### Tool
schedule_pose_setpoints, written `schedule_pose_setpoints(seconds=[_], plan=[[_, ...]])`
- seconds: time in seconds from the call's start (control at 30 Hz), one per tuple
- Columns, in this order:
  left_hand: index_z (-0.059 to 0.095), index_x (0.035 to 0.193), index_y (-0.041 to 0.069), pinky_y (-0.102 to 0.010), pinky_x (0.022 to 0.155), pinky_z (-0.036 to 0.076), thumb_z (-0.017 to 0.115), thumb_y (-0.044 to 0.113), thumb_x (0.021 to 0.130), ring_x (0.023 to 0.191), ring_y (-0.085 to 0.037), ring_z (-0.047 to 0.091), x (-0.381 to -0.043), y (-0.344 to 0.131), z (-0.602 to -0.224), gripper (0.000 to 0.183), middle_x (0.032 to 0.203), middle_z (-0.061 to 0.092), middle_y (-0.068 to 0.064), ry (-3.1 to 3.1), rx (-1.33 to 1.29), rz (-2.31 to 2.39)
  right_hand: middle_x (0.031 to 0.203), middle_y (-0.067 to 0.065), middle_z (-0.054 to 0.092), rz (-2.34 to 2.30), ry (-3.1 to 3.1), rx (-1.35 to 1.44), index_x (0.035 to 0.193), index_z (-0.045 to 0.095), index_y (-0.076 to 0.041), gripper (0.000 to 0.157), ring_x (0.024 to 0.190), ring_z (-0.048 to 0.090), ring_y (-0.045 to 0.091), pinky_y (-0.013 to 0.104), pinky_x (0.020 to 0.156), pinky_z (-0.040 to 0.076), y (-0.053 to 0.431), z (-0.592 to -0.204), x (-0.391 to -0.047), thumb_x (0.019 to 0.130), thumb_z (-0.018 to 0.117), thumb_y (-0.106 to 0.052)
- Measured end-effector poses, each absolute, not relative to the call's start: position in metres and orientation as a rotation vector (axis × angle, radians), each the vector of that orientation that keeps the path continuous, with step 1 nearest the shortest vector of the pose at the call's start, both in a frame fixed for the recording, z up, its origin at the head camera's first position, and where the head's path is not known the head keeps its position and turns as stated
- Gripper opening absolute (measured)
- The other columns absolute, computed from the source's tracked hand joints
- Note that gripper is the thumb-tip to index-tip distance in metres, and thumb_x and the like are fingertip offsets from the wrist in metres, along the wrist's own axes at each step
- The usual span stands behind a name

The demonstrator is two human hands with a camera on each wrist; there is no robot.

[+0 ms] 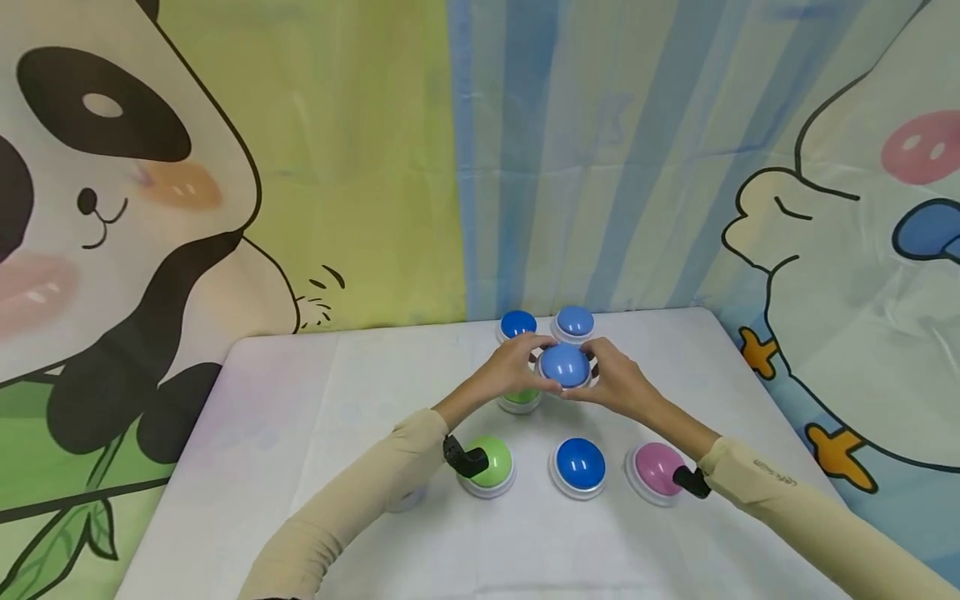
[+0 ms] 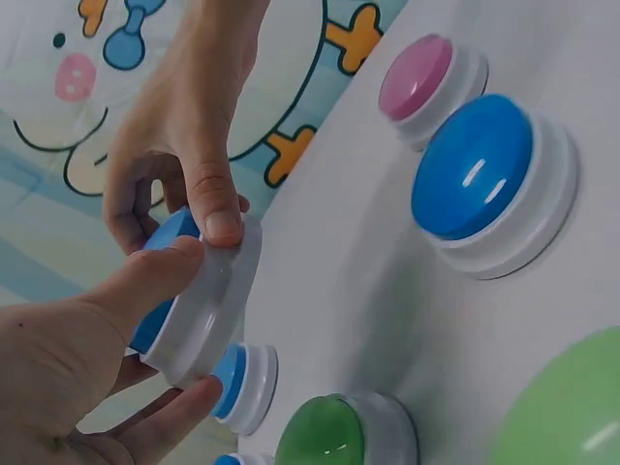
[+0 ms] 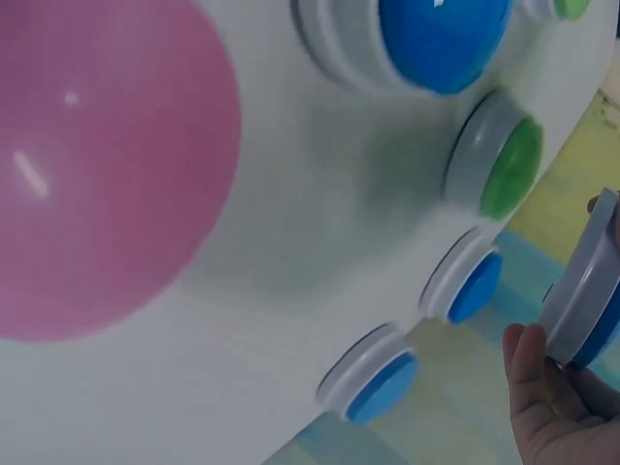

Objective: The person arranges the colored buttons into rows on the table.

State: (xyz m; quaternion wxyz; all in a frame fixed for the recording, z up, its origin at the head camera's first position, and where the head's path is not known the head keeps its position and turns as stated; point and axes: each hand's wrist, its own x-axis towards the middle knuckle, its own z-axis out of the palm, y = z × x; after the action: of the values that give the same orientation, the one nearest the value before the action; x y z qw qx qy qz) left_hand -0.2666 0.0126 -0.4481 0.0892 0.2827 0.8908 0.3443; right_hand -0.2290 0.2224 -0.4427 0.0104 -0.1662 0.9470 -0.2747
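Note:
A light-blue domed push button (image 1: 566, 365) with a white base is held up between both hands over the far part of the table. My left hand (image 1: 517, 367) grips its left side, with the thumb along the base in the left wrist view. Opposite it, my right hand (image 1: 615, 379) pinches the right side, its thumb pressed on the white base (image 2: 218, 305). A green button (image 1: 521, 400) sits below, partly hidden by the left hand. Just behind the held button stand a dark-blue button (image 1: 518, 323) and a lighter blue one (image 1: 575, 321).
Nearer on the white table (image 1: 360, 383) sit a green button (image 1: 492, 462), a dark-blue button (image 1: 581, 463) and a pink button (image 1: 657, 468). Another white base (image 1: 408, 500) is mostly hidden under the left forearm. A printed cartoon backdrop (image 1: 375, 167) rises behind the table.

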Motion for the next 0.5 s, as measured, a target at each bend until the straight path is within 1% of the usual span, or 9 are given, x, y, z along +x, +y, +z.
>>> schedule_pose_setpoints(seconds=[0.2, 0.27, 0.4, 0.5], plan=[[0.055, 0.132, 0.014, -0.023, 0.086, 0.055, 0.084, 0.041, 0.073, 0.107, -0.016, 0.059, -0.235, -0.008, -0.438, 0.072, 0.127, 0.060, -0.004, 2.635, 0.871, 1.088, 0.113, 0.010, 0.058, -0.887, 2.958, -0.640, 0.122, 0.047, -0.009, 0.077, 0.090, 0.058, 0.017, 0.028, 0.072, 0.059, 0.211, -0.437, -0.203, 0.067, 0.087, -0.043], [0.055, 0.132, 0.013, -0.021, 0.084, 0.055, 0.084, 0.040, 0.073, 0.106, -0.016, 0.059, -0.221, -0.015, -0.438, 0.071, 0.126, 0.060, -0.004, 2.630, 0.870, 1.117, 0.111, 0.007, 0.059, -0.896, 2.948, -0.675, 0.120, 0.047, -0.010, 0.076, 0.089, 0.058, 0.014, 0.026, 0.071, 0.059, 0.207, -0.437, -0.195, 0.066, 0.088, -0.044], [0.053, 0.132, 0.014, -0.014, 0.077, 0.053, 0.084, 0.038, 0.073, 0.103, -0.015, 0.059, -0.195, -0.024, -0.442, 0.071, 0.125, 0.057, -0.003, 2.619, 0.850, 1.177, 0.109, 0.005, 0.059, -0.892, 2.923, -0.738, 0.118, 0.047, -0.011, 0.076, 0.089, 0.058, 0.012, 0.025, 0.073, 0.059, 0.200, -0.438, -0.176, 0.064, 0.088, -0.045], [0.053, 0.131, 0.014, -0.011, 0.071, 0.052, 0.086, 0.035, 0.072, 0.101, -0.015, 0.058, -0.177, -0.029, -0.443, 0.071, 0.123, 0.056, -0.003, 2.589, 0.848, 1.227, 0.108, 0.004, 0.059, -0.874, 2.913, -0.784, 0.117, 0.047, -0.011, 0.076, 0.091, 0.061, 0.013, 0.028, 0.075, 0.060, 0.196, -0.437, -0.161, 0.064, 0.087, -0.048]])
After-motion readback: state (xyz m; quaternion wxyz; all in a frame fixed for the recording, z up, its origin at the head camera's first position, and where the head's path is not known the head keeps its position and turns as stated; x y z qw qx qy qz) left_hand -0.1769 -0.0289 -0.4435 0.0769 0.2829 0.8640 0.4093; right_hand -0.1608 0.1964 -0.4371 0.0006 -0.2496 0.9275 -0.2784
